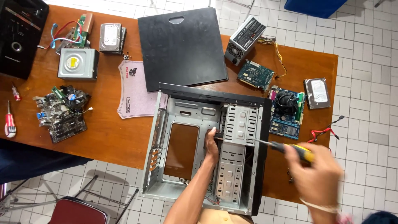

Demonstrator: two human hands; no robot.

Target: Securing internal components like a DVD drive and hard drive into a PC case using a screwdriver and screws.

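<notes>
Gripping a yellow-and-black-handled screwdriver (pixel 290 149), right hand (pixel 317 174) has fingers curled round the handle, shaft tip at the drive cage. Left hand (pixel 212 143) reaches inside the open grey steel computer case (pixel 166 182) on the wooden table (pixel 112 137), fingers closed on a black part. Case looks stiff, sharp-edged; best held by its frame. Inside: empty bays, loose wires. Beyond: black side panel (pixel 182 45).

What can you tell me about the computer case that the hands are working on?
The computer case is an emptied desktop tower of bare grey sheet metal with a black front. It lies on its side, open face up, overhanging the near edge of the wooden table. The left hand reaches inside by the perforated drive cage; the right hand points a yellow-handled screwdriver at it.
</notes>
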